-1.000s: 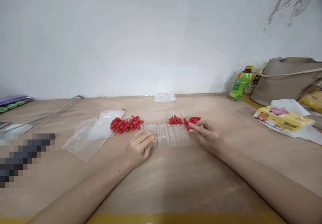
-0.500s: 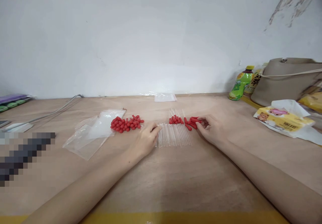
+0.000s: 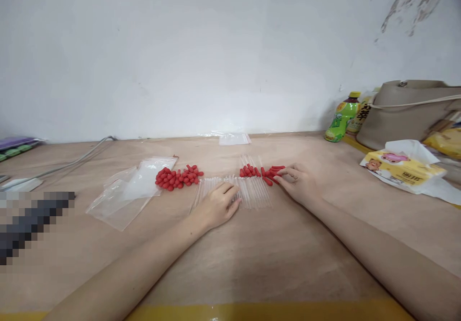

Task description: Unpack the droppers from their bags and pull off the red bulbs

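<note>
A row of thin clear tubes [image 3: 254, 193] lies side by side in the middle of the table. My left hand [image 3: 218, 204] rests over them, fingers slightly bent and thumb apart, with nothing visible in its grasp. My right hand [image 3: 297, 182] is at the right-hand red bulbs, thumb and fingertips closed on a red rubber bulb [image 3: 279, 171]. Behind the row, more red bulbs [image 3: 249, 170] sit on the ends of tubes pointing away from me. A heap of loose red bulbs [image 3: 175, 179] lies to the left of the row.
Clear plastic bags [image 3: 122, 205] lie left of the heap, and a small bag [image 3: 234, 140] lies by the wall. A grey cable [image 3: 86, 155] runs along the left. To the right stand a green bottle [image 3: 342, 119], a beige bag [image 3: 396, 114] and a yellow tissue pack [image 3: 399, 167].
My left hand has shifted slightly down and right, farther over the tubes, and its thumb has spread; tubes now show on its left. My right hand stays at the red bulbs.
</note>
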Motion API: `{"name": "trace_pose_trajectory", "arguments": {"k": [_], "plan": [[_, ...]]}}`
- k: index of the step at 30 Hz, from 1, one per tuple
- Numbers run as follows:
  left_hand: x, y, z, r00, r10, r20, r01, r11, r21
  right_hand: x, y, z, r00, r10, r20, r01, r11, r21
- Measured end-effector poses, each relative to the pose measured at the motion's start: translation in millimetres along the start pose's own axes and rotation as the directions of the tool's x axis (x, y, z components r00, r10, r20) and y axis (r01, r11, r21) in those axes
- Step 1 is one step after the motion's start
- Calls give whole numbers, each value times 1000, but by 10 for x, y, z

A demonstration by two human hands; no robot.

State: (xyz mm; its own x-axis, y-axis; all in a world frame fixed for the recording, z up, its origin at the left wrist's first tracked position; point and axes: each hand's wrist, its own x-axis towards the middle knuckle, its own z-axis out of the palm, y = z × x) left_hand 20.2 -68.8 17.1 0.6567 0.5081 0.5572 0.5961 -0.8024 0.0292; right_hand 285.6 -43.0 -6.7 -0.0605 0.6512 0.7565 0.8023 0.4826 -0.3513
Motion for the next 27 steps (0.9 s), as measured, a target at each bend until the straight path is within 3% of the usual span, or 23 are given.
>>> {"name": "trace_pose_trajectory", "arguments": {"k": [12, 15, 17, 20, 24, 27], "plan": [[-277, -30, -170, 994, 24, -111, -35, 994, -100, -10, -2, -12, 1000, -2, -19, 1, 999, -38], [-303, -30, -180, 993, -24, -115, 7, 989, -146, 84, -44, -37, 996, 87, -24, -89, 993, -82], [-297, -33, -173, 992, -45, -114, 28, 988, -154, 231, -76, -49, 975, 214, 58, -202, 965, -164], [-285, -44, -160, 991, -60, -118, 42, 988, -151, 537, -115, -18, 848, 448, 284, -345, 872, -347], [-295, -56, -164, 992, -50, -119, 33, 989, -142, 875, -137, 158, 720, 578, 385, -413, 802, -432], [-301, -53, -173, 993, -44, -110, 29, 990, -137, 980, -138, 332, 618, 649, 444, -429, 752, -501]]}}
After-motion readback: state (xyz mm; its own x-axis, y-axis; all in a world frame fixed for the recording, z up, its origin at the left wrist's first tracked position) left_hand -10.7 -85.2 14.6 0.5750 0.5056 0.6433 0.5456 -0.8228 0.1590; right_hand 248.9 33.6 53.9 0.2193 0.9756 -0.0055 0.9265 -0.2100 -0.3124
